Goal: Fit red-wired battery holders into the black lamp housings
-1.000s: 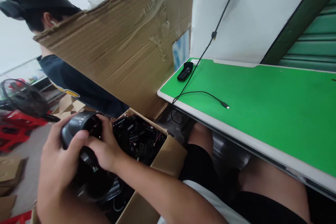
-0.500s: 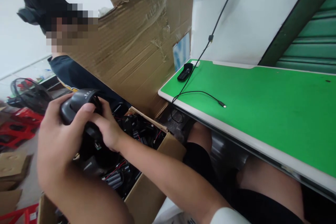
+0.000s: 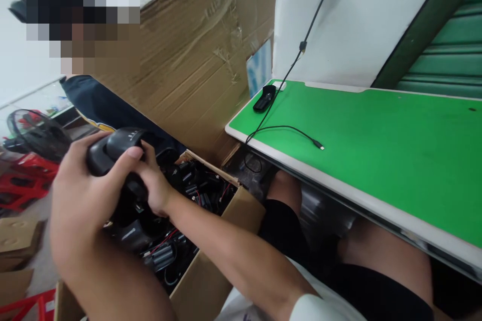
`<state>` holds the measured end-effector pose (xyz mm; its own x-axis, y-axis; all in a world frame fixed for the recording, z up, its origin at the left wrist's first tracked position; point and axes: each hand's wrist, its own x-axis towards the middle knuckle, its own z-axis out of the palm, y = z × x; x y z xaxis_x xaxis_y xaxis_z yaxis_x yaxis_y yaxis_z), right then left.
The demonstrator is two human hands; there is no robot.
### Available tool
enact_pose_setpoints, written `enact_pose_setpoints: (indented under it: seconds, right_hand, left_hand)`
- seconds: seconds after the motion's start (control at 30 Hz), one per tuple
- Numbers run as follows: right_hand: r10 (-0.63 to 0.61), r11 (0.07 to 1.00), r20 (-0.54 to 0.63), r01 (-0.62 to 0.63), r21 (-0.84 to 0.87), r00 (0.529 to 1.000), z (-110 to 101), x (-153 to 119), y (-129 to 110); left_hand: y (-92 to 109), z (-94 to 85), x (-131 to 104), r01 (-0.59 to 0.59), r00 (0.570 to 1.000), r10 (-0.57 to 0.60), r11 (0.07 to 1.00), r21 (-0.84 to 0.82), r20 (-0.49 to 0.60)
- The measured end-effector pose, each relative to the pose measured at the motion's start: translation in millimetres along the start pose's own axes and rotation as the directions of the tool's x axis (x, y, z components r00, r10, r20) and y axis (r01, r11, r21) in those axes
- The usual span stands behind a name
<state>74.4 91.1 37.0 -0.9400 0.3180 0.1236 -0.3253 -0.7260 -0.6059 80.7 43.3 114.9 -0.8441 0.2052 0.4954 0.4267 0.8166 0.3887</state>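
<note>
A black curved plastic device with a row of small light marks is held up at the left. My left hand is wrapped round its left side, thumb across the front. My right hand grips its right side, with some fingertips hidden behind it. Just below both hands, an open cardboard box holds several black parts, battery-like cylinders and thin red wires. On the green table lie another black device and a black cable with its plug end bare.
A big taped cardboard sheet stands behind the box. Beyond it is a person in a dark shirt. At the left are a black fan, red stools and flattened cardboard. My legs are under the table's edge.
The view has shifted slightly, and the person behind the cardboard appears farther left and higher. Both hands keep hold of the black device, which has turned slightly.
</note>
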Motion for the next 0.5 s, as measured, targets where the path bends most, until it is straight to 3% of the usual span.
enact_pose_setpoints:
  seconds: [0.13, 0.3, 0.5]
  right_hand:
    - [0.047, 0.984, 0.105, -0.064, 0.168, 0.993, -3, 0, 10]
    - [0.051, 0.987, 0.106, -0.066, 0.145, 0.993, -4, -1, 14]
    - [0.033, 0.993, 0.129, -0.048, 0.111, 0.991, 2, -4, -6]
  left_hand:
    - [-10, 4.3, -2, 0.048, 0.999, -0.047, 0.999, -0.014, 0.026]
    - [-12, 3.0, -2, 0.048, 0.997, -0.047, 0.999, -0.017, 0.058]
    - [3, -5.8, 1, -0.043, 0.998, 0.044, 0.999, -0.017, 0.033]
